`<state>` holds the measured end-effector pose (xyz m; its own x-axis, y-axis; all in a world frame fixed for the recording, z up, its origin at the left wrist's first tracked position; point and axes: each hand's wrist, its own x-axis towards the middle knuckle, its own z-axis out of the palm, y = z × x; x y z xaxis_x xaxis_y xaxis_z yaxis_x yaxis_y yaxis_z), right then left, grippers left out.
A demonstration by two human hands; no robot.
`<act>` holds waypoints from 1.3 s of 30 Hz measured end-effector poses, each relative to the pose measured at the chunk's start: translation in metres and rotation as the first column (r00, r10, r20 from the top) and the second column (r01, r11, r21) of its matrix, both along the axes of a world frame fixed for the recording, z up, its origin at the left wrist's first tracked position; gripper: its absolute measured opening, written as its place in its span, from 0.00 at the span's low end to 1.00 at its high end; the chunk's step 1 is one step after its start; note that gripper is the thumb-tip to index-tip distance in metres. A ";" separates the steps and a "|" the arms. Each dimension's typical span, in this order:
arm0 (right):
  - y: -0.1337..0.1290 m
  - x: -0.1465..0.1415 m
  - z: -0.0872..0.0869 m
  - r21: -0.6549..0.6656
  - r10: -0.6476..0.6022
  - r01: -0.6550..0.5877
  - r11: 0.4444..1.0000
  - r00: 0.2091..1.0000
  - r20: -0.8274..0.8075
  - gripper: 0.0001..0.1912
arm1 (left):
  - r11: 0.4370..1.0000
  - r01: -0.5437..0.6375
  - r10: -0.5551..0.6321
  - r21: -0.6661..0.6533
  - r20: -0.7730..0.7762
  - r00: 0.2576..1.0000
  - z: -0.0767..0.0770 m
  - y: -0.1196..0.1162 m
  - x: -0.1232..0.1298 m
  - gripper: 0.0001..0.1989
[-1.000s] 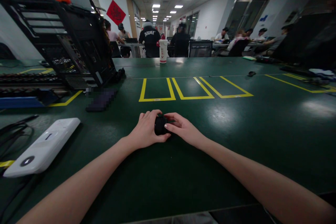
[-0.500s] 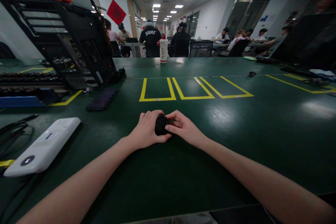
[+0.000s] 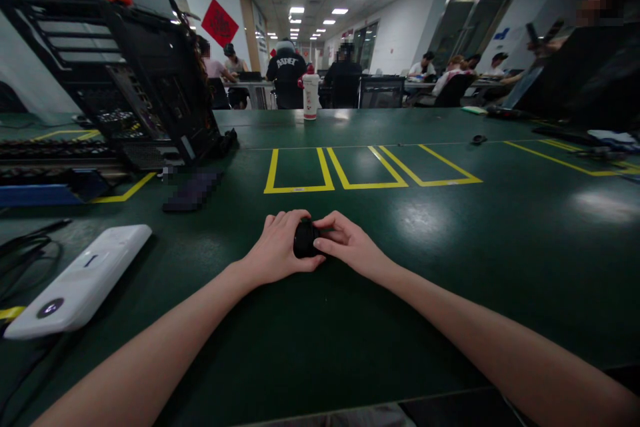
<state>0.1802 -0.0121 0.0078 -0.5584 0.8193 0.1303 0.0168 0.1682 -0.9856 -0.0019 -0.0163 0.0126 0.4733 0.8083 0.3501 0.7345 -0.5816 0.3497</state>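
A small black rounded object [image 3: 305, 239] is between my hands, low over the green table [image 3: 325, 347]. My left hand [image 3: 277, 247] is wrapped round its left side, fingers over the far edge and thumb along the near edge. From the right, my right hand [image 3: 353, 245] pinches at the object's right side with thumb and fingers; the fingertips partly hide that side. Beyond the hands lie yellow tape outlines [image 3: 299, 189] on the table.
At the left are a white device [image 3: 83, 280], black cables [image 3: 30, 240], a dark phone-like slab [image 3: 193, 191] and a black metal frame [image 3: 150, 80]. A white cup [image 3: 311, 97] stands at the far edge. Other people sit beyond; one is at the far right.
The view has shifted very slightly. My hands keep nearly the same hold on the black object. At the far right, a person's hand with a dark item has come into view.
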 end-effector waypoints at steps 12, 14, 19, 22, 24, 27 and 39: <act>0.002 0.003 0.003 -0.017 0.071 -0.071 0.997 0.997 -0.016 0.16 | 1.000 0.007 -0.007 -0.007 -0.006 1.000 0.001 -0.001 0.000 0.29; 0.002 0.003 0.003 -0.025 0.050 -0.050 0.998 0.999 -0.005 0.15 | 1.000 0.008 -0.008 -0.008 -0.006 1.000 0.001 -0.001 0.000 0.29; 0.006 0.001 -0.002 -0.011 -0.002 0.002 1.000 1.000 -0.002 0.12 | 1.000 0.006 -0.006 -0.011 -0.003 1.000 0.001 -0.001 -0.001 0.30; 0.008 0.001 -0.002 -0.003 -0.008 0.008 1.000 1.000 0.021 0.16 | 1.000 0.009 -0.009 -0.021 -0.007 1.000 0.002 -0.001 -0.001 0.30; 0.008 0.002 -0.001 -0.009 0.032 -0.032 0.999 0.999 0.016 0.16 | 1.000 0.010 -0.010 -0.024 -0.007 1.000 0.003 -0.001 -0.001 0.30; 0.007 0.005 0.001 -0.025 0.104 -0.104 0.994 0.994 -0.024 0.16 | 1.000 0.008 -0.008 -0.017 -0.010 1.000 0.003 -0.002 -0.001 0.30; 0.006 0.001 0.000 0.014 0.003 -0.003 1.000 1.000 0.018 0.15 | 1.000 0.011 -0.011 -0.014 -0.001 1.000 0.002 -0.001 -0.001 0.29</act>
<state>0.1808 -0.0061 0.0080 -0.5632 0.8157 0.1322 0.0335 0.1824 -0.9826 -0.0024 -0.0172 0.0151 0.4821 0.8082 0.3383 0.7286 -0.5842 0.3575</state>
